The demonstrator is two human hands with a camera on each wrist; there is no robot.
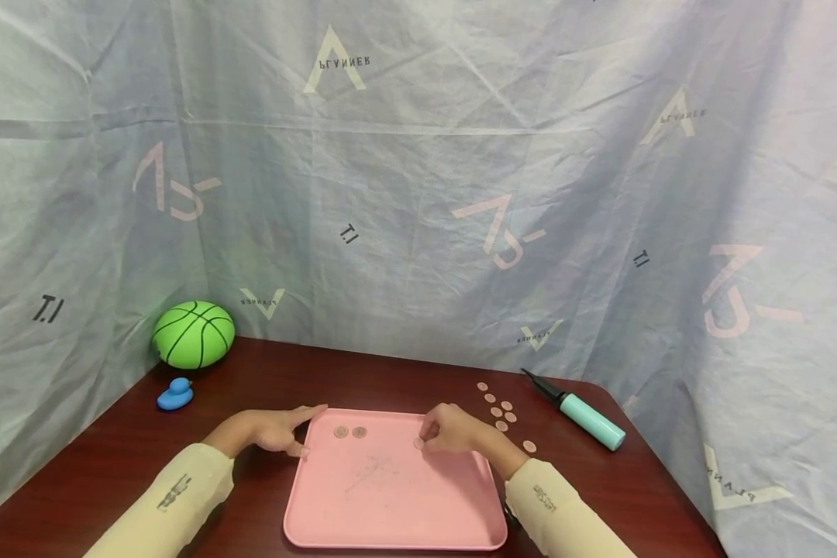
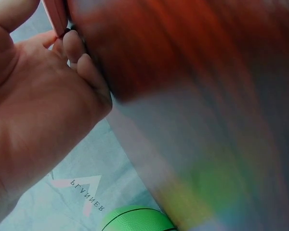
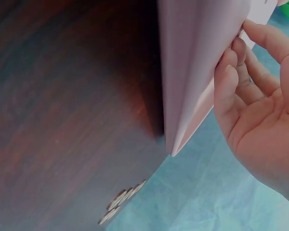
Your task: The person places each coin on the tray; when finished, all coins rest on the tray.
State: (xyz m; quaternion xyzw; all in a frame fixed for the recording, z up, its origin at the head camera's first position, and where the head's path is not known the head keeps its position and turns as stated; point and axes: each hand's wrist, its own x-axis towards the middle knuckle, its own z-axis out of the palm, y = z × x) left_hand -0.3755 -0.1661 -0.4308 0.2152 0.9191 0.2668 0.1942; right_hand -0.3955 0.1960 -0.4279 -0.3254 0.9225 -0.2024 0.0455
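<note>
A pink rectangular tray (image 1: pixel 390 504) lies on the dark table. My left hand (image 1: pixel 277 431) holds it at the far left corner, one finger reaching to the corner and the thumb at the left rim; in the left wrist view, other fingers (image 2: pixel 89 72) are curled by the tray's edge. Over the tray's far right part, my right hand (image 1: pixel 453 428) pinches a coin (image 1: pixel 419 443) at its fingertips, low by the tray's surface. Two coins, one of them the left coin (image 1: pixel 341 432), lie side by side near the tray's far left corner.
Several loose coins (image 1: pixel 497 412) lie on the table right of the tray, beside a teal hand pump (image 1: pixel 591 421) with a black nozzle. At the left are a green ball (image 1: pixel 194 335) and a blue toy duck (image 1: pixel 176 394). Grey printed cloth (image 1: pixel 404 294) hangs behind the table.
</note>
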